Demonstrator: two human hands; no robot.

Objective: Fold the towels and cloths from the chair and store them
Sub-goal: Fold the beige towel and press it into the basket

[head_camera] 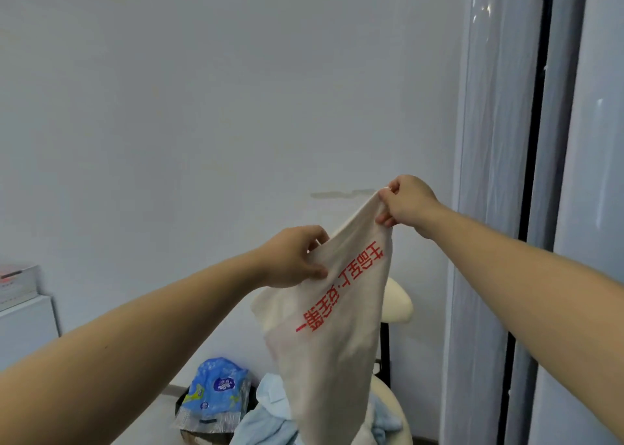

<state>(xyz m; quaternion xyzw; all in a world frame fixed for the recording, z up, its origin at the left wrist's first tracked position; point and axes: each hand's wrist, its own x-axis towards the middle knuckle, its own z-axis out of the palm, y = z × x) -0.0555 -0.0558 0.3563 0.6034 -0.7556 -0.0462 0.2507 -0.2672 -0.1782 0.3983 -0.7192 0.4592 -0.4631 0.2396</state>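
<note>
Towel (332, 313) with red print is up at centre frame, head view. My left grip (293, 259) is pinched on a stretch of its top edge. My right grip (407, 205) is clamped on the corner, higher and to the right. I read that as spreading the edge to find corners before the first fold. The rest hangs over the chair (400, 301), lower right of centre. Blue cloths (266, 421) lie on the seat at bottom centre, with a blue packet (216, 390) just left of them.

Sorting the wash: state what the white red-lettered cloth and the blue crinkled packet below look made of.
White cloth with red lettering: probably matt cotton-like fabric; it drapes limply. Blue crinkled packet: seemingly glossy plastic film, crumpled, silvery lower edge.
</note>
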